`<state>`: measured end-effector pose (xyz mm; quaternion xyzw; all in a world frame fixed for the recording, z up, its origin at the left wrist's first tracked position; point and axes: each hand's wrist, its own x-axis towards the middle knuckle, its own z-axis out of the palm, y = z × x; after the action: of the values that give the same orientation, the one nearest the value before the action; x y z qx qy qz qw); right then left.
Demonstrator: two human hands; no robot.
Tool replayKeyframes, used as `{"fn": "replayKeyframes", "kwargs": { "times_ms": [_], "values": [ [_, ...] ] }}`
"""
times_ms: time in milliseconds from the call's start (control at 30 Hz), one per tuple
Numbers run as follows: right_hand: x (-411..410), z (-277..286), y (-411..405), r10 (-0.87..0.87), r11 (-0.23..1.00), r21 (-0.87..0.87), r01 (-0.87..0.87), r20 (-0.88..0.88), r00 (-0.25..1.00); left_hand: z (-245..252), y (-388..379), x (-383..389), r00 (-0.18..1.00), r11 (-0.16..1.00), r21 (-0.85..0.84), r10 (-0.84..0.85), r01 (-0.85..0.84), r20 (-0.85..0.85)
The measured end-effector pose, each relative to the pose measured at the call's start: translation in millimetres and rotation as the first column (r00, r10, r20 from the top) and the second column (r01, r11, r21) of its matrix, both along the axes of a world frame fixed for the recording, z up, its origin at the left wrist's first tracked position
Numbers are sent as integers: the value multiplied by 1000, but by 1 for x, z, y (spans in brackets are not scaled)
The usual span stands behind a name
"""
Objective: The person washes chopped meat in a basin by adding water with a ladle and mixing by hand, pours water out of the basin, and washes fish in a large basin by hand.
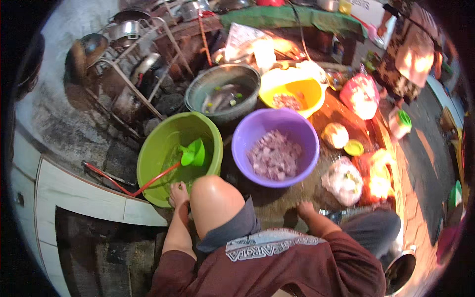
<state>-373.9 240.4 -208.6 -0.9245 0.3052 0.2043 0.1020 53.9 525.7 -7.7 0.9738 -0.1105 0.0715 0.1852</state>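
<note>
My left hand (179, 194) is at the near rim of a green plastic basin (148, 185), its fingers bent; their grip is unclear. Inside that basin are water and a bright green plastic dipper (193, 153). A red hose (157, 179) runs over its rim, close to my left hand. My right hand (305, 209) is low in front of a purple plastic basin (237, 148), apart from it, and its fingers are too blurred to read. Chopped pinkish-grey raw pieces (275, 156), like meat or fish, fill the purple basin's bottom.
Behind stand a dark grey basin (191, 92) with murky water and green slices, and a yellow basin (315, 100) holding chopped pieces. Plastic bags (343, 182) lie at right, near a yellow-green lid (353, 147). Metal racks (130, 83) stand left. Another person (412, 55) is at upper right.
</note>
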Motion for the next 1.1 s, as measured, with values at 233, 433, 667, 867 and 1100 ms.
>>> {"fn": "replayKeyframes", "kwargs": {
  "times_ms": [233, 433, 667, 867, 1100],
  "values": [
    [-15, 1, -16, 116, 991, 90, -101, -180, 977, 20, -12, -11, 999, 999, 1, 32, -32, -36],
    [-27, -1, -35, 94, 995, 52, -81, -368, 925, 15, -15, -1, 999, 997, 65, 31, -29, -30],
    [-54, -36, -97, -739, 581, 582, 568, 85, 669, 10, -24, -3, 1000, 1000, 25, -10, 10, -3],
    [92, 76, -94, -909, -193, 933, -303, -286, -303, 19, -9, -10, 998, 998, 9, 69, -69, 1],
    [63, 56, -152, -883, 158, 913, 375, 301, -361, 25, -10, -10, 996, 998, -16, 64, -65, -63]
  ]
}}
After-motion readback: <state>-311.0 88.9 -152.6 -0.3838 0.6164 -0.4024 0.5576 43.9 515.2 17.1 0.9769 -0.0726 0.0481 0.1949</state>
